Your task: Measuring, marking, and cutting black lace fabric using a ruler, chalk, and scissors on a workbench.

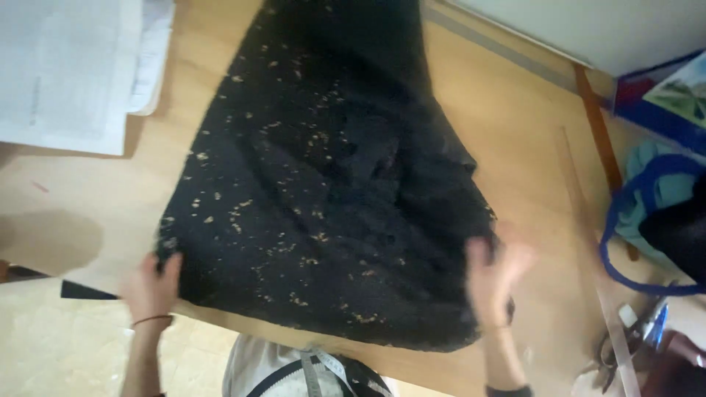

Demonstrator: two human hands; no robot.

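A black fabric (323,191) flecked with small gold specks lies spread over a light wooden table (515,132), filling the middle of the view and narrowing toward twelve o'clock, its wide hem running along the near table edge at six o'clock. The left hand (152,288), at about eight o'clock, grips the cloth's near-left corner, its fingers curled together over the edge with the thumb raised against the fabric; a thin red band circles that wrist. The right hand (494,276), at about four o'clock, rests at the cloth's near-right edge with the fingers spread open and pointing up; it is blurred, so whether it pinches the cloth cannot be told. A stack of white papers (70,70) lies at ten o'clock, well apart from the fabric. A blue strap loop (616,220) curls at three o'clock, beside a teal cloth (654,176). A measuring tape (312,367) hangs at six o'clock, below the table edge.
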